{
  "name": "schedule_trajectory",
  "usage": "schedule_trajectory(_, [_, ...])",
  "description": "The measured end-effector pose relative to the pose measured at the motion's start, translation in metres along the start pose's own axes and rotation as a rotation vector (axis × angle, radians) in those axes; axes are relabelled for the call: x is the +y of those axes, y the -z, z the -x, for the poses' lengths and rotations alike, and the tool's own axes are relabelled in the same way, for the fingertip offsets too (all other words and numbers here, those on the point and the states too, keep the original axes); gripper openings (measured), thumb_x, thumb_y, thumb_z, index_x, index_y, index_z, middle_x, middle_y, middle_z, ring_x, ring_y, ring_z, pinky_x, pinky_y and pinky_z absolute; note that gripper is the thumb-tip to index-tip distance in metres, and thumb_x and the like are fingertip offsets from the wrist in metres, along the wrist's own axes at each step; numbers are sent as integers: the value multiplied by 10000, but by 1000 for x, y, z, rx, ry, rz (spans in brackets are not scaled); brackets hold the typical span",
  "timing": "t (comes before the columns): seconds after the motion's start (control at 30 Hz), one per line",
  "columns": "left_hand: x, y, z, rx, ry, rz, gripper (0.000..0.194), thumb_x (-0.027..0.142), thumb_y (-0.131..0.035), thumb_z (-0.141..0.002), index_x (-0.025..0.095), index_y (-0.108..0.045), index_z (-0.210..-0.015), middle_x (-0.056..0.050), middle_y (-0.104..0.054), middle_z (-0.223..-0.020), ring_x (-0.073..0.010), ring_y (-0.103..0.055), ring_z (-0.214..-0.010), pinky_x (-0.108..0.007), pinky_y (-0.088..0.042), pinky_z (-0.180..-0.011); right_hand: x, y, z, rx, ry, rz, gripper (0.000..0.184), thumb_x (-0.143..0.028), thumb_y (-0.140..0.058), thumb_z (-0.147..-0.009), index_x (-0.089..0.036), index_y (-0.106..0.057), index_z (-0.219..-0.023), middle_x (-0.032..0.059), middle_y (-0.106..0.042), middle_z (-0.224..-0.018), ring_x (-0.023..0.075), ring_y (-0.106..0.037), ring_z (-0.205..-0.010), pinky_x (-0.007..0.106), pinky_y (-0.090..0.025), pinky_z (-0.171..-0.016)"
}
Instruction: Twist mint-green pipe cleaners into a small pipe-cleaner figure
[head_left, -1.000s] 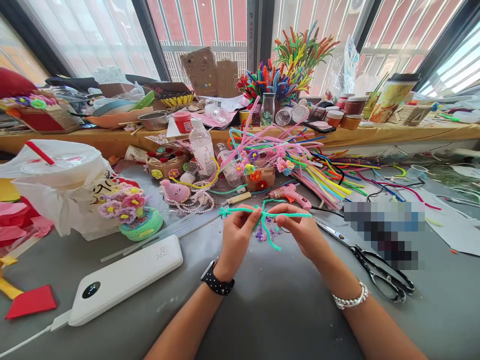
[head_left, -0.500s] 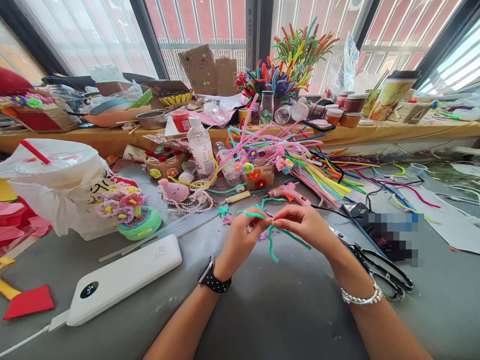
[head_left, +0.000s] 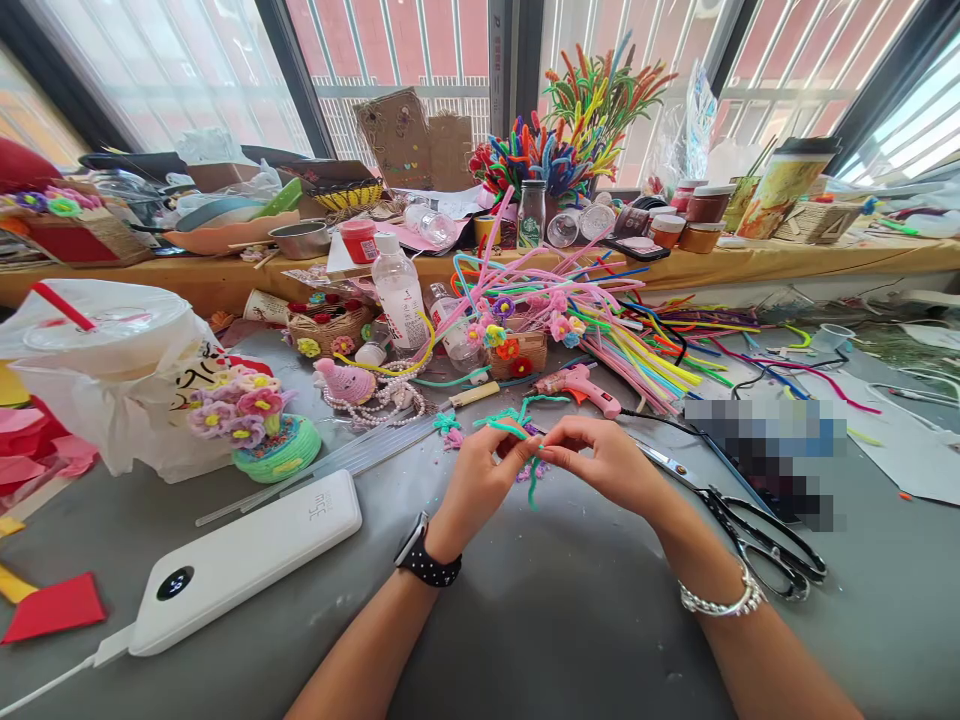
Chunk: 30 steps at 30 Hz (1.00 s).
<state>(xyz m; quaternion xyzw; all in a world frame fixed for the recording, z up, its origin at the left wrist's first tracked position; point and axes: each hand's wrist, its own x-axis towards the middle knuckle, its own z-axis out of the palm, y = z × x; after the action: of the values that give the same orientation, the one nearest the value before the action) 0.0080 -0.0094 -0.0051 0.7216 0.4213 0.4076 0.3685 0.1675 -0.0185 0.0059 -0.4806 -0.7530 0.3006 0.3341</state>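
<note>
Both hands meet above the grey table, pinching green pipe cleaners [head_left: 533, 488] between fingertips. My left hand [head_left: 480, 475], with a black-strapped watch at the wrist, is closed on one part, and a green end sticks out above its fingers. My right hand [head_left: 596, 462] is closed on the same piece at the crossing point. One strand hangs down below the fingers. Just behind lie small green and pink pipe-cleaner pieces [head_left: 448, 424] on the table. A pink glue gun [head_left: 579, 388] lies beyond my right hand. Scissors [head_left: 765, 540] with black handles rest beside my right forearm.
A white power bank [head_left: 247, 560] lies at left, near a bagged drink cup [head_left: 112, 350] and a green flower pot [head_left: 277, 450]. Bundled pipe cleaners [head_left: 637, 360] spread behind the glue gun. A phone [head_left: 750, 470] is at right. Bottles and jars line the ledge [head_left: 435, 266].
The green strand that pointed to the lower right no longer shows there. The hanging end has shifted slightly left and up. Both hands stay close together, still pinching.
</note>
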Motion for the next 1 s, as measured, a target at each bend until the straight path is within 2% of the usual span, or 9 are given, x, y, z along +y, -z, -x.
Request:
schedule_trajectory(0.2, [0, -2, 0, 33, 70, -1, 287, 335, -463, -790, 144, -528, -586, 8, -487, -565, -106, -405, -548, -222, -317, -519, -2, -1, 0, 13, 49, 49, 179, -288, -534, -782, -156, -604, -684, 16, -609, -655, 125, -530, -610, 223, -410, -544])
schedule_trajectory(0.43, [-3, -2, 0, 32, 135, 87, 286, 361, -510, -754, 137, -528, -578, 27, -447, -532, -93, -387, -521, -210, -305, -484, -3, -1, 0, 34, 109, 77, 173, -257, -511, -794, -158, -576, -668, 9, -582, -642, 115, -507, -603, 216, -401, -551])
schedule_trajectory(0.57, [2, 7, -2, -84, 165, 162, 256, 376, -557, -725, 131, -584, -656, 23, -500, -564, -94, -442, -538, -205, -349, -503, -3, 4, 0, 4, 82, 28, 173, -274, -501, -798, -155, -576, -697, 21, -590, -671, 122, -514, -624, 225, -409, -565])
schedule_trajectory(0.63, [5, 14, -3, -200, 174, 241, 207, 328, -619, -686, 134, -609, -757, -5, -582, -679, -118, -516, -635, -219, -408, -588, -4, 7, 0, -7, 53, -4, 178, -284, -501, -797, -154, -578, -704, 25, -595, -678, 126, -518, -627, 233, -413, -572])
schedule_trajectory(0.7, [6, 19, -3, -258, 190, 313, 206, 290, -640, -673, 133, -614, -804, -26, -608, -757, -130, -544, -694, -235, -432, -642, -4, 9, 0, -13, 30, -37, 181, -289, -504, -793, -153, -576, -697, 23, -591, -671, 125, -517, -619, 233, -411, -570])
schedule_trajectory(0.87, [2, 23, -4, -294, 244, 386, 158, 257, -647, -670, 126, -625, -755, -30, -612, -745, -135, -562, -701, -252, -450, -664, -4, 12, 2, -52, 33, -123, 178, -294, -515, -789, -152, -576, -700, 17, -570, -681, 121, -517, -643, 222, -398, -573])
schedule_trajectory(1.0, [0, 24, -4, -307, 222, 377, 141, 252, -648, -669, 130, -633, -737, -26, -615, -740, -133, -562, -702, -247, -451, -665, -3, 12, 2, -102, 32, -203, 169, -289, -509, -795, -153, -567, -714, 13, -557, -687, 113, -512, -634, 213, -386, -546])
